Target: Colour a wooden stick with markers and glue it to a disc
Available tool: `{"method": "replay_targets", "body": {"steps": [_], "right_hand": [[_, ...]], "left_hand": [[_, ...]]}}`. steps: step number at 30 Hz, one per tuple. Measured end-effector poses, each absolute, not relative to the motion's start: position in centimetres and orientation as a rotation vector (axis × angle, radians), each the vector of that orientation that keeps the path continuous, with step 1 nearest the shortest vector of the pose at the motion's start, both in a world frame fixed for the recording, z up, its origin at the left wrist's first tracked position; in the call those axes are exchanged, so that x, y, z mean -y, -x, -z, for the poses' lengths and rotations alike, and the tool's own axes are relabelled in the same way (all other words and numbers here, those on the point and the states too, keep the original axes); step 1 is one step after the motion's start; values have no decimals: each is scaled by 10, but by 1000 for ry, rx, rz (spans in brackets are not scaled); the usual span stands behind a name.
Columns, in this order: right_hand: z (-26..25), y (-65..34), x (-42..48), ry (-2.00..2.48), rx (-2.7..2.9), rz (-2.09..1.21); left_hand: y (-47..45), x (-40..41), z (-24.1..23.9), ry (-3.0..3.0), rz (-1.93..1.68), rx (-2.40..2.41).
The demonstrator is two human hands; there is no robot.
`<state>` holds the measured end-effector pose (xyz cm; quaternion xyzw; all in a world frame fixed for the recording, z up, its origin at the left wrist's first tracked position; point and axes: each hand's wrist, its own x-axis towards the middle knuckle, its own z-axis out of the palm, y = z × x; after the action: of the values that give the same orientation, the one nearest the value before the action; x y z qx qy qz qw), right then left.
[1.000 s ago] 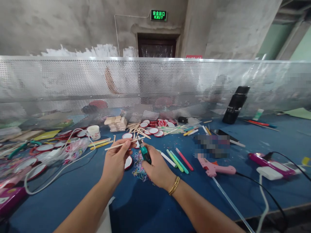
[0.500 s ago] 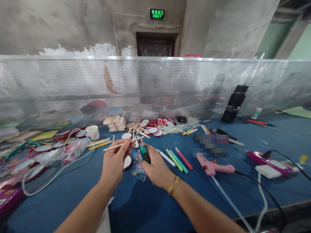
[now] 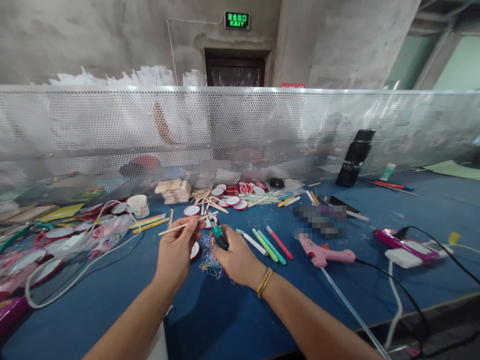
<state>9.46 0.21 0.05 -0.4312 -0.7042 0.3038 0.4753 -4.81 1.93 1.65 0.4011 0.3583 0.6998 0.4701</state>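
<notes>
My left hand [image 3: 175,252] pinches a thin wooden stick [image 3: 170,231] between thumb and fingers, its right end pointing across to the other hand. In my right hand [image 3: 238,257] is a pair of pliers [image 3: 218,232] with teal and black handles; my fingers wrap round them. The jaws of the pliers are at the stick's right end, though I cannot tell whether they bite on it. Below the hands lies a tangle of coloured rubber bands [image 3: 210,264]. A white round lid with a red rim [image 3: 194,251] is partly hidden behind my left hand.
Loose wooden sticks [image 3: 204,197] and several lids [image 3: 232,200] lie ahead. Markers [image 3: 275,245] and a pink glue gun [image 3: 326,255] are to the right, with a black bottle [image 3: 354,159] behind. A paper cup [image 3: 138,205] and white cable [image 3: 84,272] are left. A perforated metal screen [image 3: 240,125] borders the table.
The whole view has shifted slightly, with things on the table appearing a little further left. Both hands keep their hold on the stick and the pliers, almost unmoved.
</notes>
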Motion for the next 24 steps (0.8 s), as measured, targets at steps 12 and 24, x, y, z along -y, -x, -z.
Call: {"method": "replay_targets", "body": {"steps": [12, 24], "right_hand": [[-1, -94, -2, 1106, 1714, -733], [-1, -95, -3, 1113, 1714, -738]], "left_hand": [[46, -18, -17, -911, -1698, -864], [44, -19, -14, -892, -1674, -838]]}}
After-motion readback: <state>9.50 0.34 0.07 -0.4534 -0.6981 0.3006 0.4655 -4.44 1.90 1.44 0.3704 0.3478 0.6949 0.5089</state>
